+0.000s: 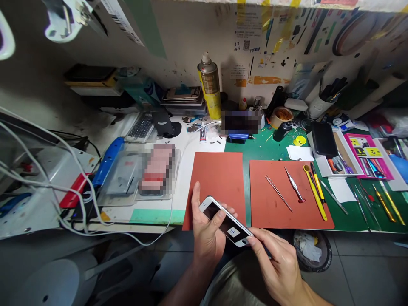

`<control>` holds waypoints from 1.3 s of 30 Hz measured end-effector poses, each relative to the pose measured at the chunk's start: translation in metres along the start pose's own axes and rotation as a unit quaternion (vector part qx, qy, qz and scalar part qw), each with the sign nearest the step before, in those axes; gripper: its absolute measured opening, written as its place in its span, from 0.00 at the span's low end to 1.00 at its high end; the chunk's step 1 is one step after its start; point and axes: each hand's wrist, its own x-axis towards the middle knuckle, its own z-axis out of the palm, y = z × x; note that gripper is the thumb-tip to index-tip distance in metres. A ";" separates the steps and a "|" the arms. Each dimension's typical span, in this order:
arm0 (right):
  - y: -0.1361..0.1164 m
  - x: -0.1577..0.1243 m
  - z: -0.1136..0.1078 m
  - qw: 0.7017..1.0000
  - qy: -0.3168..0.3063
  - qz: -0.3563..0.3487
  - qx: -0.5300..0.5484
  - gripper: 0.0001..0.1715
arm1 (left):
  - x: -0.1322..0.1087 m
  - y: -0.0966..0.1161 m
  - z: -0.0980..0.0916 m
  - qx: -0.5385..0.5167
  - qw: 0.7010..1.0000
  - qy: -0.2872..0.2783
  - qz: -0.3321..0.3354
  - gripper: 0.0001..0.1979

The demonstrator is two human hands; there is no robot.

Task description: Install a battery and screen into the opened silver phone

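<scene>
A white smartphone (225, 222) with a black screen lies tilted across my two hands, just over the near edge of the bench. On its display is a small white square. My left hand (208, 231) wraps round the upper part from below, with the thumb over the screen and one finger stretched out past the phone. At the home-button end, my right hand (277, 257) pinches the lower corner between thumb and fingers. Beneath and beyond the phone lies a reddish-brown mat (218, 174).
A second mat (261, 216) holds tweezers (279, 193), a screwdriver (295, 184) and a yellow brush (315, 191). A spray can (210, 87) stands at the back. White cables (127, 233) hang over the left front edge. A waste bin (312, 250) stands on the floor.
</scene>
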 end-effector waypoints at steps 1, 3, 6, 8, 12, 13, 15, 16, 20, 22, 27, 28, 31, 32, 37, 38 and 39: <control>0.000 0.000 0.000 1.000 0.000 0.001 0.001 0.13 | 0.000 0.001 0.000 0.000 1.000 -0.001 -0.002 0.57; -0.001 0.001 0.000 1.000 0.001 0.000 0.005 0.13 | 0.000 0.003 0.000 -0.002 1.000 -0.001 -0.006 0.58; -0.002 0.001 0.000 1.000 0.000 0.001 0.008 0.13 | 0.000 0.003 0.000 -0.008 1.000 0.001 -0.007 0.58; -0.003 0.001 0.001 1.000 0.000 0.001 0.005 0.13 | 0.000 0.001 -0.002 -0.011 1.000 0.003 -0.006 0.57; -0.004 0.002 0.001 1.000 0.001 0.002 -0.004 0.13 | -0.005 -0.005 -0.004 -0.006 1.000 0.010 -0.005 0.55; -0.004 0.002 0.001 1.000 0.001 0.002 -0.007 0.14 | -0.007 -0.006 -0.004 -0.004 1.000 0.012 -0.008 0.55; -0.005 0.003 0.001 1.000 0.001 0.003 -0.009 0.14 | -0.011 -0.006 -0.002 -0.001 1.000 0.015 -0.024 0.55; -0.005 0.004 0.001 1.000 0.001 0.003 -0.007 0.15 | -0.012 -0.005 -0.001 0.001 0.999 0.017 -0.033 0.55; -0.005 0.004 0.001 1.000 -0.001 0.005 0.006 0.14 | -0.016 -0.002 0.004 0.001 0.999 0.025 -0.048 0.54; -0.005 0.003 0.001 1.000 -0.001 0.005 0.009 0.13 | -0.016 -0.001 0.005 0.002 0.999 0.026 -0.047 0.54; -0.005 0.002 0.002 1.000 0.004 0.004 0.009 0.13 | -0.015 0.001 0.008 -0.009 0.999 0.027 -0.041 0.55; -0.005 0.001 0.002 1.000 0.004 0.004 0.010 0.13 | -0.015 0.001 0.009 -0.012 0.999 0.029 -0.042 0.55; -0.004 0.001 0.002 1.000 0.001 0.008 0.014 0.13 | -0.015 0.000 0.008 -0.016 0.998 0.027 -0.046 0.55; -0.003 0.001 0.002 1.000 -0.001 0.010 0.016 0.13 | -0.014 -0.001 0.007 -0.015 0.999 0.026 -0.045 0.55; -0.001 0.001 0.002 0.999 -0.014 0.025 0.031 0.09 | -0.007 -0.006 0.000 0.000 1.000 0.024 -0.014 0.55; -0.001 0.000 0.003 0.999 -0.015 0.029 0.033 0.09 | -0.006 -0.007 -0.001 0.004 1.000 0.026 -0.012 0.55; -0.001 0.000 0.003 0.999 -0.013 0.034 0.035 0.09 | -0.006 -0.007 -0.001 0.007 0.999 0.029 -0.012 0.55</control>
